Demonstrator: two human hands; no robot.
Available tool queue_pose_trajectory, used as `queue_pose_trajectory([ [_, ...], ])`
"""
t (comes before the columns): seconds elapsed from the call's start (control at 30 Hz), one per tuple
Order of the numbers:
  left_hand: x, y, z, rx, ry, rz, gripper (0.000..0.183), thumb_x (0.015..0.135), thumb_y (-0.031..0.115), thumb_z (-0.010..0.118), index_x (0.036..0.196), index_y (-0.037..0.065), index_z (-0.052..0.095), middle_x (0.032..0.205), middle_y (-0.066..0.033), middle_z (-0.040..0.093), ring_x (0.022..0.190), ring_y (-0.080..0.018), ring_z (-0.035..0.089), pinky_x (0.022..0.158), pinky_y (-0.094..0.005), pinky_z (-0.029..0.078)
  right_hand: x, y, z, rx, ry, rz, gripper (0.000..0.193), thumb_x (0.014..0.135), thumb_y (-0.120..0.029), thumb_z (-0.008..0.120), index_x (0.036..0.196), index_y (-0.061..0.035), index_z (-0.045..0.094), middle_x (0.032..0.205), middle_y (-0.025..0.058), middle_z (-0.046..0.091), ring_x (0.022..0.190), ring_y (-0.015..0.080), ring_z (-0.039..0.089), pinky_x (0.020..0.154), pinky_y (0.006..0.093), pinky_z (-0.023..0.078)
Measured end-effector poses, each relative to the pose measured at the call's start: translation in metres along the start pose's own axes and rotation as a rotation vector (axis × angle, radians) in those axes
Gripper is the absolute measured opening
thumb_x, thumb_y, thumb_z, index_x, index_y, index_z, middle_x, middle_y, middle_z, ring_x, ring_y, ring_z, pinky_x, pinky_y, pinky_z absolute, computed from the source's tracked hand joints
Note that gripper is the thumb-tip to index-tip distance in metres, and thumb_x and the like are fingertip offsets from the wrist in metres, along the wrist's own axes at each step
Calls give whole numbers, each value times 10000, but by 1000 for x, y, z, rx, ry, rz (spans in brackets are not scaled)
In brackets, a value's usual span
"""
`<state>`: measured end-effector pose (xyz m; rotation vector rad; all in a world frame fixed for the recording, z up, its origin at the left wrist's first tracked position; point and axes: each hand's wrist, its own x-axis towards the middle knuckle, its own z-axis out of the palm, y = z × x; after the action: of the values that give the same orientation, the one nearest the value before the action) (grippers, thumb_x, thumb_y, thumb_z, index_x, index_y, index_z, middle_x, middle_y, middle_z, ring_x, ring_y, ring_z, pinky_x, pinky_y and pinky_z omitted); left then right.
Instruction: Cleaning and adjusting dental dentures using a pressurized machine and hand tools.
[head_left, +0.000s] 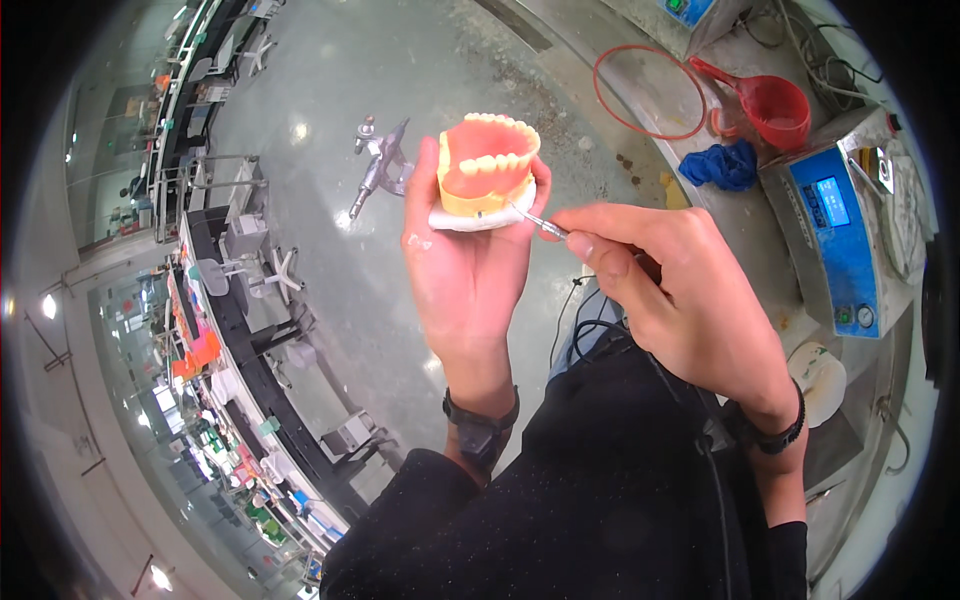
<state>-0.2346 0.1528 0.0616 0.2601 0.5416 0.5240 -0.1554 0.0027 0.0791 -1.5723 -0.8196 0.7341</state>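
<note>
My left hand (470, 270) is closed around a dental model (462, 203), with fingers behind it and the palm under it. The model has a yellow cast on a white plaster base (465, 219), and a pink wax denture base (480, 150) with a curved row of cream teeth on top. A metal articulator frame (378, 170) juts out to the left behind that hand; how it joins the model is hidden. My right hand (670, 280) pinches a thin metal carving tool (546, 227). Its tip meets the model's right side, near the seam of yellow cast and white base.
On the right-hand worktop lie a red ring (598, 90), a red scoop (775, 108) and a crumpled blue cloth (722, 166). A machine with a blue front panel (850, 255) stands beside them. Benches (250, 330) and stools (280, 275) line the left, across the grey floor.
</note>
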Motion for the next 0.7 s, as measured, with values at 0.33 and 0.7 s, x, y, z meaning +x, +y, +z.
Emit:
queue_pose_trajectory([
  [0.33, -1, -7, 7, 128, -92, 185, 294, 977, 281, 536, 1102, 16, 546, 1099, -96, 574, 1042, -226, 548, 916, -422, 454, 5, -5, -10, 6, -56, 50, 198, 883, 12, 483, 1008, 86, 618, 615, 97, 469, 542, 126, 398, 513, 280, 384],
  [0.7, 5, -10, 6, 204, -125, 258, 322, 971, 291, 548, 1126, 9, 542, 1109, -88, 572, 1054, -210, 545, 933, -426, 448, 6, -3, 0, 7, 42, 3, 177, 905, -18, 520, 1026, 75, 611, 608, 86, 443, 553, 122, 375, 503, 284, 369],
])
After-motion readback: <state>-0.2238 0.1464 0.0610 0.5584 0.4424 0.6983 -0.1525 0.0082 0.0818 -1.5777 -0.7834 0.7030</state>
